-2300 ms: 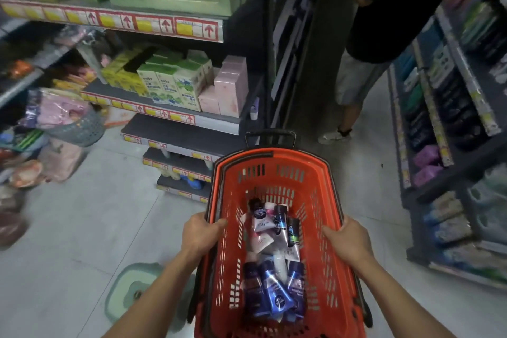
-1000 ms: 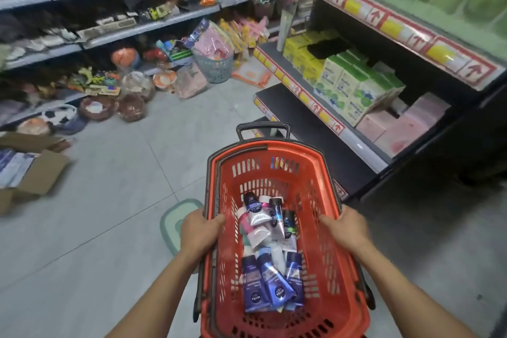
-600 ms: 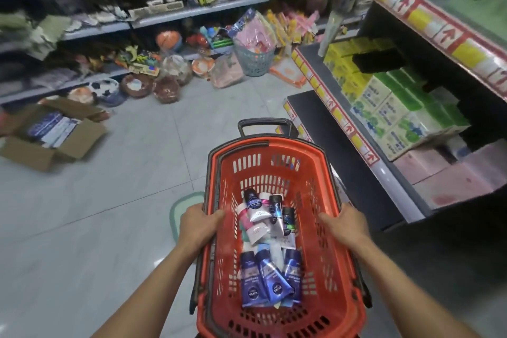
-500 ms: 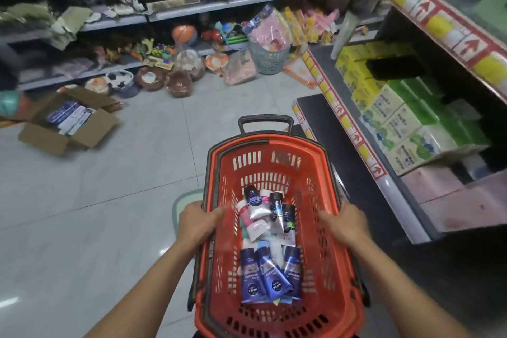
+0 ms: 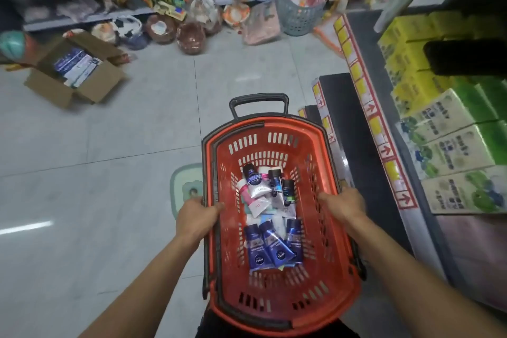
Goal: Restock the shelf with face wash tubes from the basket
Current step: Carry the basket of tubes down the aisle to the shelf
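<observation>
I carry a red plastic basket with a black handle in front of me, above the floor. My left hand grips its left rim and my right hand grips its right rim. Inside lie several face wash tubes: dark blue ones at the near end, white and pink ones with dark caps further in. The dark shelf stands just right of the basket, its lower boards bare, with price tags along the edges.
Green and yellow boxes fill the shelf board higher at right. An open cardboard box sits on the floor at left. Bagged goods and a grey wire bin line the far shelves. A pale green mat lies under the basket's left side.
The view has swung left along the aisle and closer to the shelf; the person in black is out of sight. Both hands keep the same grip on the basket rims.
</observation>
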